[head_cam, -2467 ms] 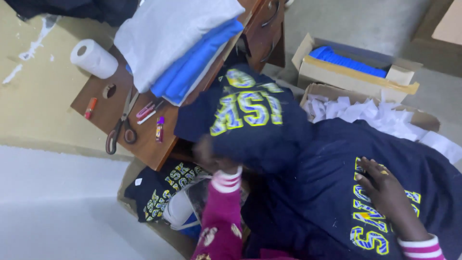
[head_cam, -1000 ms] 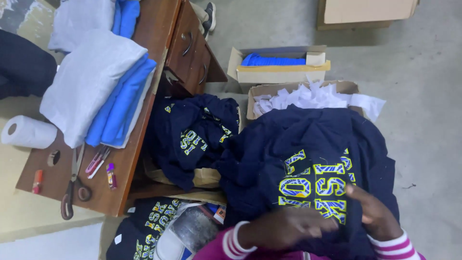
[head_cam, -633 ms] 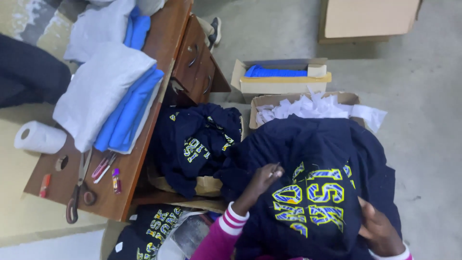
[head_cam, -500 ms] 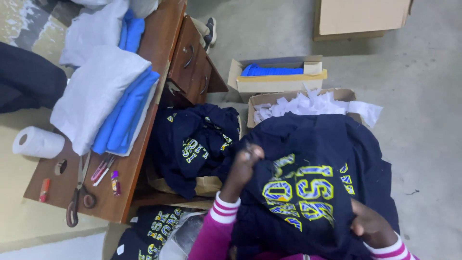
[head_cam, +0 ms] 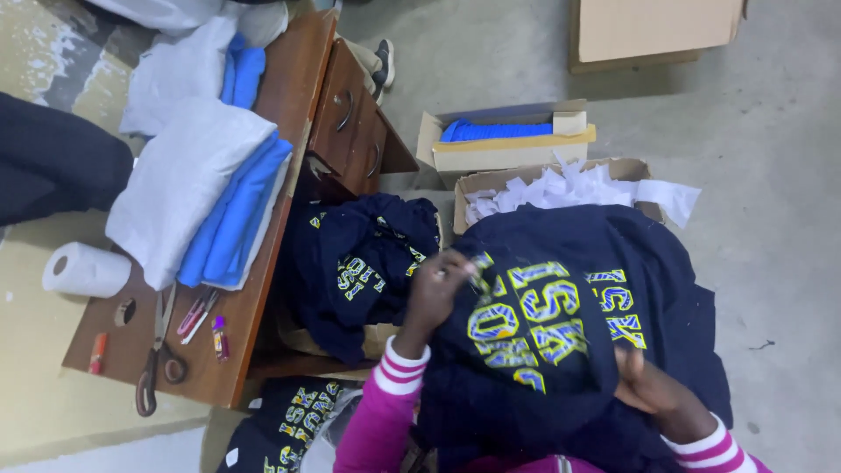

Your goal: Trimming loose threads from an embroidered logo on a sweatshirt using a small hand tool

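The left hand (head_cam: 435,293) pinches something small at the yellow-and-blue print on the navy shirt (head_cam: 561,350) spread over the person's lap; the right hand (head_cam: 653,390) lies half open on the shirt's lower edge, gripping cloth. More navy shirts (head_cam: 359,267) are heaped beside the wooden table (head_cam: 289,114), apparently finished or waiting (which, cannot be told). Beyond stand an open box of white paper scraps (head_cam: 578,186) and a tan box with blue cloth (head_cam: 508,140).
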